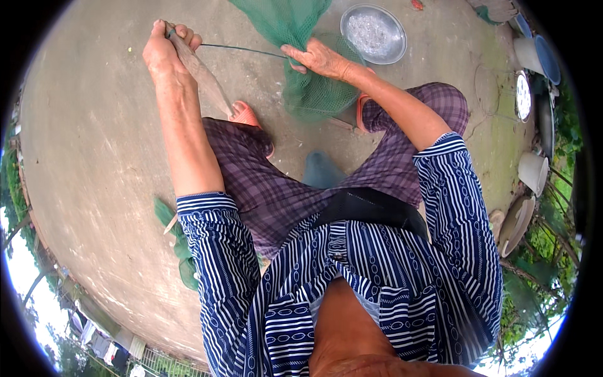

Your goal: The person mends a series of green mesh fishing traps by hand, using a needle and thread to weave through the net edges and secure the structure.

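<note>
Person seated low on a concrete floor (pixel 94 157), knees apart, mending or knotting a green net (pixel 301 69).

Left hand (pixel 164 53): closed in a fist round the top of a long, flat, pale netting needle (pixel 204 75), whose blade slants down toward the left knee. A green cord (pixel 242 49) runs taut from this fist to the right, clear of the floor.

Right hand (pixel 319 58): fingers curled, pinching a gather of net where the cord meets it. The net hangs bunched between the feet, near the floor's far edge; a second fold shows by the left elbow.

Step judged: drawing a stitch tight. Next move likely calls for keeping the cord taut while the needle passes through a mesh.

Far edge: a round metal basin (pixel 373 33) with pale contents. Right edge: white buckets (pixel 532 171), blue-rimmed tubs, round lids. No packages, labels or signs legible.
</note>
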Available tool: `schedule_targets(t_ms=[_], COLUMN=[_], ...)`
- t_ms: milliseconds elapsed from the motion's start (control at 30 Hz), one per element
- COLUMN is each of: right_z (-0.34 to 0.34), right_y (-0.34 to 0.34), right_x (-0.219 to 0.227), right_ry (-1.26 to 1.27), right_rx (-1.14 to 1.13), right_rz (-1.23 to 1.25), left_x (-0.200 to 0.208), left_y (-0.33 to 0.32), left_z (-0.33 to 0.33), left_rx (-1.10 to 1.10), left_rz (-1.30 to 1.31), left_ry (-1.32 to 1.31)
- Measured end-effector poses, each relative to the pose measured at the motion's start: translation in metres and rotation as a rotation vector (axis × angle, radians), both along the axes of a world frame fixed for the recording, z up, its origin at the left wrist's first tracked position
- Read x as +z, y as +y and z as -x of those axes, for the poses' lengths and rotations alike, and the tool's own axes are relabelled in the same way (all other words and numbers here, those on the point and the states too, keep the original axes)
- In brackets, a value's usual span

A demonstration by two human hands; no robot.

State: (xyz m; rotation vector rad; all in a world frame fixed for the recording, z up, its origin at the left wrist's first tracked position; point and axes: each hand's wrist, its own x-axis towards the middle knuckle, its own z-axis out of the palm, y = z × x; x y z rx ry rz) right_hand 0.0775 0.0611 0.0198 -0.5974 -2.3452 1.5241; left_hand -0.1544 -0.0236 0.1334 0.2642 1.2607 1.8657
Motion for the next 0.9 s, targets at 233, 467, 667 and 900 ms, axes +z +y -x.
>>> schedule_targets(t_ms=[233, 467, 667, 900], right_z=[-0.003, -0.02, -0.066, -0.093], right_y=[0.011, 0.042, 0.061, 0.018], right_x=[0.021, -0.011, -0.098, -0.192], right_ry=[-0.432, 0.037, -0.832, -0.528], right_rx=[-0.004, -0.356, -0.556, -0.789], right_rz=[-0.03, 0.118, 0.063, 0.008], left_x=[0.002, -0.092, -0.194, -0.222], left_y=[0.013, 0.035, 0.012, -0.009], left_z=[-0.035, -0.055, -0.09, -0.095], left_rx=[0.196, -0.431, -0.606, -0.442], left_rz=[0.127, 0.674, 0.801, 0.734], left_ry=[0.446, 1.515, 1.327, 0.832])
